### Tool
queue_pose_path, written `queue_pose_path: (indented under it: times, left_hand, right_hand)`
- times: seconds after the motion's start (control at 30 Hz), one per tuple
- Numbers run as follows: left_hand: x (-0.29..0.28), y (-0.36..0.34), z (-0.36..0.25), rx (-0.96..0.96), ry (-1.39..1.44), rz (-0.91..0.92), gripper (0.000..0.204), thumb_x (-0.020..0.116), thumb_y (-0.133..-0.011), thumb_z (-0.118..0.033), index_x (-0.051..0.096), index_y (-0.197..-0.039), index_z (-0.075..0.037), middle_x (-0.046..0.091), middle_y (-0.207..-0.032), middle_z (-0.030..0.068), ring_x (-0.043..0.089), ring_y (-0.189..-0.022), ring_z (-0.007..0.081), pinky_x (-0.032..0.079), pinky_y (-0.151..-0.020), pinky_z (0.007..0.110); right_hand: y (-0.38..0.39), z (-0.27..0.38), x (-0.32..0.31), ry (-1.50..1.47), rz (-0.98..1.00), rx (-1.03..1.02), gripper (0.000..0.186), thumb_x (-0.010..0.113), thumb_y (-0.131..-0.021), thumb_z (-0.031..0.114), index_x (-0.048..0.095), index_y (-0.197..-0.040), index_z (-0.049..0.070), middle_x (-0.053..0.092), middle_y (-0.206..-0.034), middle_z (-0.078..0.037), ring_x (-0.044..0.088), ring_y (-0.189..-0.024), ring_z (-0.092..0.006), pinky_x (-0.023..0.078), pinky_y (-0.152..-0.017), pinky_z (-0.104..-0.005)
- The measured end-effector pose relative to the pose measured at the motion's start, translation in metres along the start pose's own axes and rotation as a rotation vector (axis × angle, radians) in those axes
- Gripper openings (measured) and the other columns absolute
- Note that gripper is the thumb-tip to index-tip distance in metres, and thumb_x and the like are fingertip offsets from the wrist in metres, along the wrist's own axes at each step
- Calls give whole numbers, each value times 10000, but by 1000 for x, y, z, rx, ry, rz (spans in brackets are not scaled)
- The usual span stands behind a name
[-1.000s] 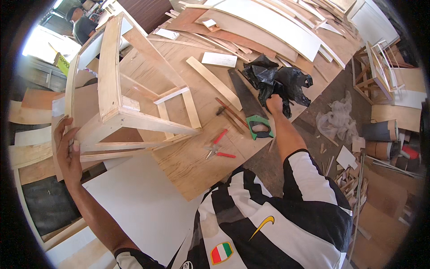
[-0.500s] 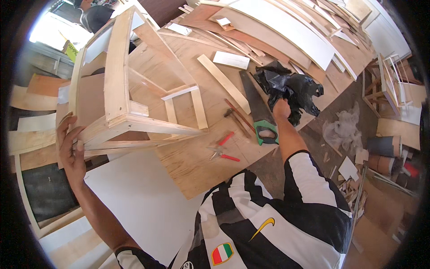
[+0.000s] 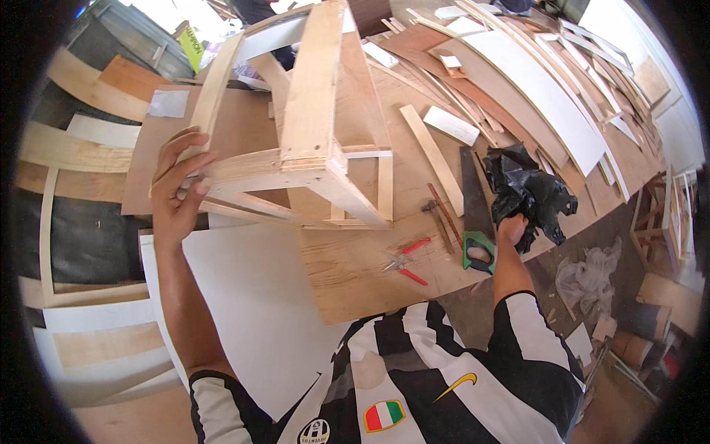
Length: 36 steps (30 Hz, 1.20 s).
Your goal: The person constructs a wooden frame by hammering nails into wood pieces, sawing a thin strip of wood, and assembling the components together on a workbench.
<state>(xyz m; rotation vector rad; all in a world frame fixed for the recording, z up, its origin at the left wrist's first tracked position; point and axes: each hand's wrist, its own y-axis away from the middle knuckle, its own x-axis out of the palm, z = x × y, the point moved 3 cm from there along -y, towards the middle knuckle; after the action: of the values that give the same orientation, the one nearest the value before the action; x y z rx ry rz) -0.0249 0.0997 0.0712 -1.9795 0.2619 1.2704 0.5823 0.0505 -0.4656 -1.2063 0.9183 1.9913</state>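
My left hand grips the left end of a pale wooden frame, fingers curled over its slat. My right hand is curled into a crumpled black plastic bag, its fingertips partly hidden by the plastic. Beside the bag lies a handsaw with a green handle, its blade pointing away from me. A hammer and a thin reddish stick lie left of the saw, near red-handled pliers. A loose pale batten and a short white board lie behind them on the plywood worktop.
Long boards and strips are piled at the back right. A white sheet is below my left arm. Wooden panels stand at left. Clear crumpled plastic and offcuts lie on the floor at right. Another person is partly visible behind the frame.
The view has swung round, so the bench and its contents appear further right. My left hand still holds the frame, and my right hand remains at the black bag.
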Motion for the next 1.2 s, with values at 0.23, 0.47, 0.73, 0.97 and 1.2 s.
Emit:
queue_pose_path:
  times: [0.23, 0.47, 0.73, 0.97, 1.2]
  left_hand:
    - [-1, 1, 0, 21, 79, -37, 372, 806, -812, -229, 792, -1130, -38, 687, -1337, 138, 546, -1378, 368, 438, -1143, 500]
    - [-2, -8, -10, 10, 59, -28, 394, 843, -752, -177, 803, -1125, -54, 695, -1337, 116, 550, -1377, 352, 438, -1134, 487]
    - [-2, -5, -12, 11, 64, -34, 397, 848, -729, -134, 804, -1118, -67, 702, -1341, 98, 564, -1367, 340, 435, -1142, 481]
    - [-1, -2, -12, -7, 15, -42, 377, 852, -737, -124, 802, -1107, -68, 699, -1344, 85, 564, -1367, 333, 437, -1147, 474]
    - [-4, 0, -16, -23, 32, -37, 397, 874, -745, -135, 806, -1130, -67, 694, -1345, 83, 561, -1365, 318, 438, -1146, 458]
  right_hand:
    - [2, -3, 7, 14, -96, 11, 271, 551, -1001, 171, 727, -1159, 37, 610, -1365, -178, 666, -1159, -436, 574, -965, -541]
    - [-13, -24, 30, 160, -170, -189, 269, 550, -1015, 199, 761, -1111, 63, 684, -1271, -156, 706, -1104, -400, 586, -913, -532]
    - [1, 3, -2, 222, -40, -200, 266, 556, -1006, 197, 762, -1120, 73, 729, -1243, -173, 713, -1111, -403, 583, -917, -516]
    - [2, 0, -6, 89, -96, -178, 279, 597, -972, 183, 694, -1200, 55, 736, -1195, -211, 714, -1075, -442, 577, -899, -560]
    - [-25, -22, 7, -258, -260, -272, 152, 672, -925, 125, 580, -956, 8, 687, -942, -255, 681, -902, -492, 528, -763, -581]
